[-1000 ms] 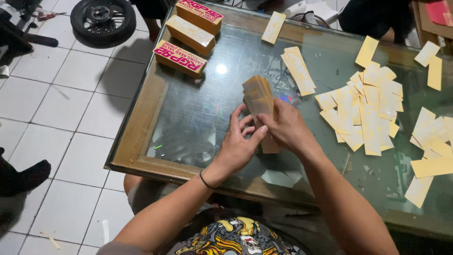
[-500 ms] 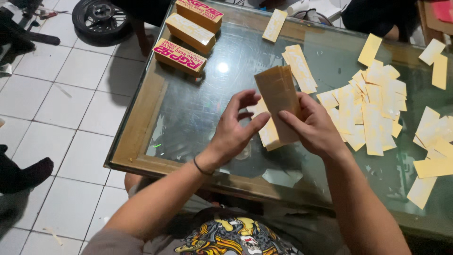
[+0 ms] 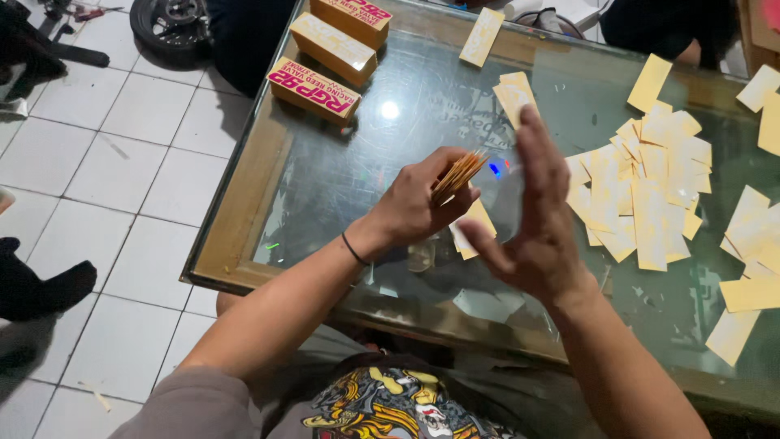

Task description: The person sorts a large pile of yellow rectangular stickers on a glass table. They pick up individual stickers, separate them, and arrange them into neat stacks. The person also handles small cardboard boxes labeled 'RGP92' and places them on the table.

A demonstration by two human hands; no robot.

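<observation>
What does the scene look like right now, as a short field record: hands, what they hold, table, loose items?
left hand: grips a stack of tan cards edge-on, above the table
right hand: open, flat, fingers up, just right of the stack, not holding anything
table: glass top with wooden rim
loose cards: heap to the right of the hands; more scattered at the far right edge
boxes: three long tan boxes with pink labels at the far left corner
floor: white tiles, a tyre at the top left
</observation>
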